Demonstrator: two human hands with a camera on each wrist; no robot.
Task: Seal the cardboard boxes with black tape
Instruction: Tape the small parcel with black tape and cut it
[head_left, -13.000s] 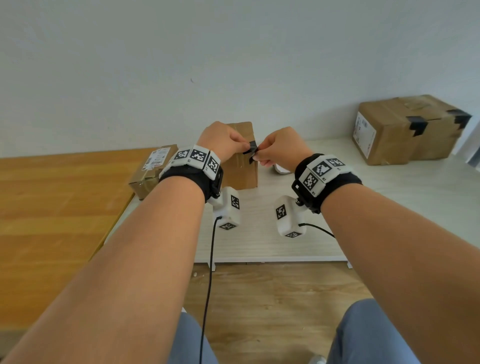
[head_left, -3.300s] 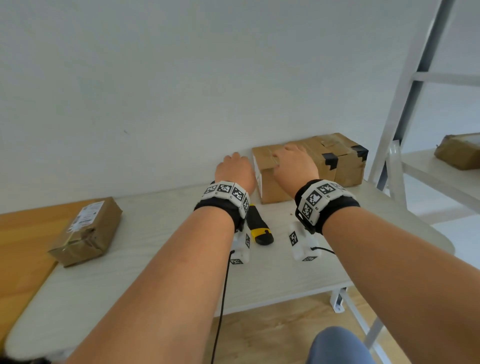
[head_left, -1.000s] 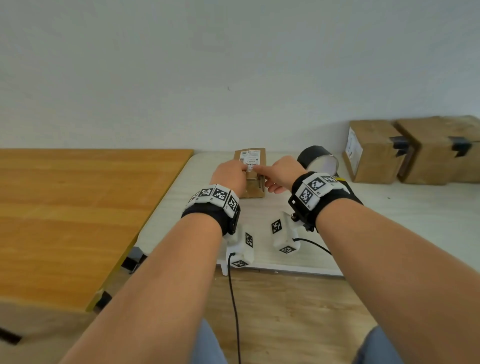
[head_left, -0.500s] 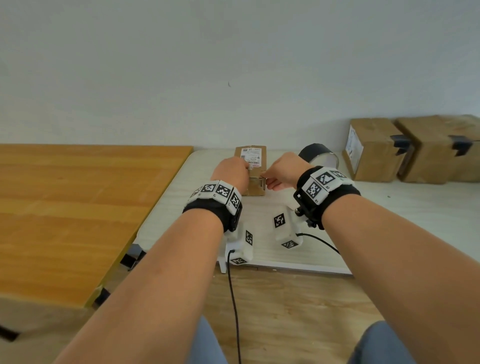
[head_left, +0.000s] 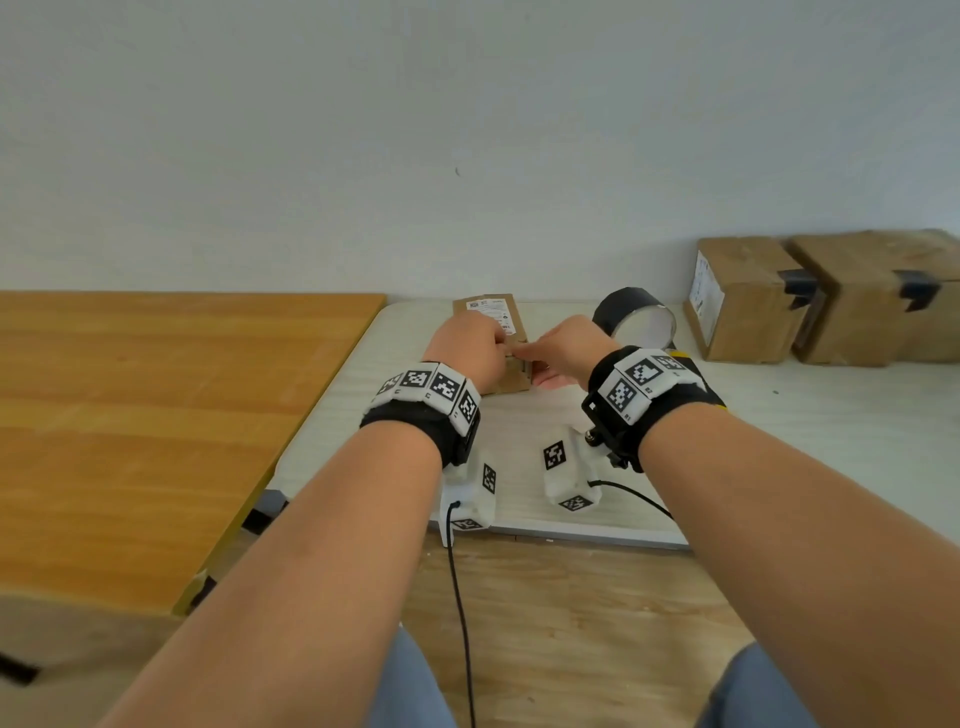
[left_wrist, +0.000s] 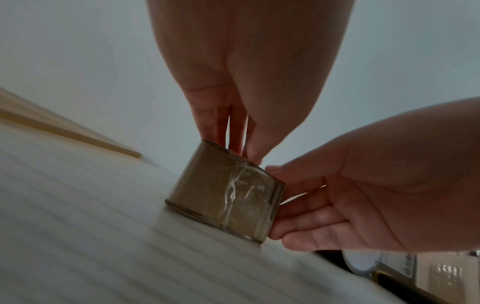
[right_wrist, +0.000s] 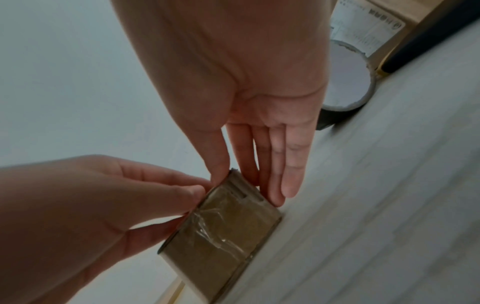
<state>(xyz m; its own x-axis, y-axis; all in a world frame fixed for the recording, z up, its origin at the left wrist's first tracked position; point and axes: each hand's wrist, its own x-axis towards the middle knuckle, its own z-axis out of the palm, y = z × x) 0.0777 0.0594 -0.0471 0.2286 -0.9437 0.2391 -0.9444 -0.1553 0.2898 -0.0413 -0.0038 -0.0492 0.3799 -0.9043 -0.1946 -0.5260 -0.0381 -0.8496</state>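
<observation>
- Compared with a few seconds ago, we have left the two taped boxes, now at the right edge of the head view, and come to a small cardboard box at centre frame on the white desk.
- Our left hand grasps the box from above and on its left side, fingers curled at its top edge.
- Our right hand holds the box's right side, thumb on top and straight fingers against the side.
- The black tape roll stands untouched just right of that hand, so we judge this box still unsealed; its end shows only clear tape.
- Next we would likely reach for the roll.
</observation>
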